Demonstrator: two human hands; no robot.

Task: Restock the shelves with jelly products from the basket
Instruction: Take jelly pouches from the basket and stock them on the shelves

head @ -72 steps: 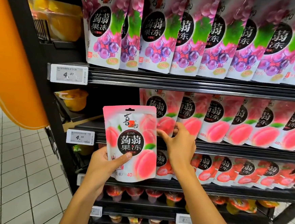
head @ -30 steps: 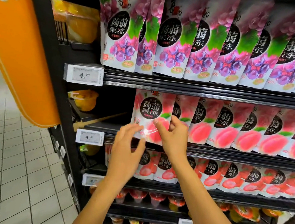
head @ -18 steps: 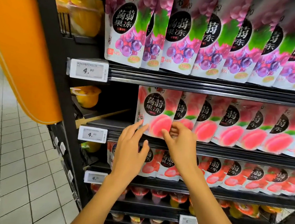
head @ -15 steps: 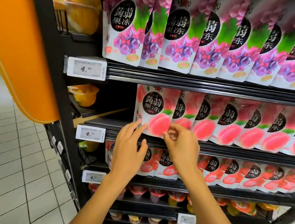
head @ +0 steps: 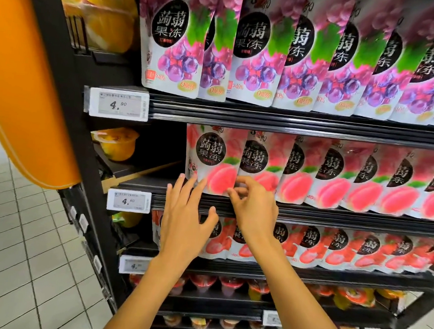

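The peach pouch (head: 212,161) has moved onto the shelf (head: 336,216), my left hand (head: 185,221) spread, right hand (head: 255,209) pinching its corner; basket unseen.

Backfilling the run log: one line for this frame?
step: aligning front peach pouch on middle shelf | left hand: open, fingertips at pouch's lower left | right hand: pinches pouch's lower right edge

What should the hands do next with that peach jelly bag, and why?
Probably let go and pull both hands back. The peach jelly bag stands upright at the left end of its row on the shelf; the left hand touches its bottom edge with straight fingers, and the right hand pinches its lower corner.
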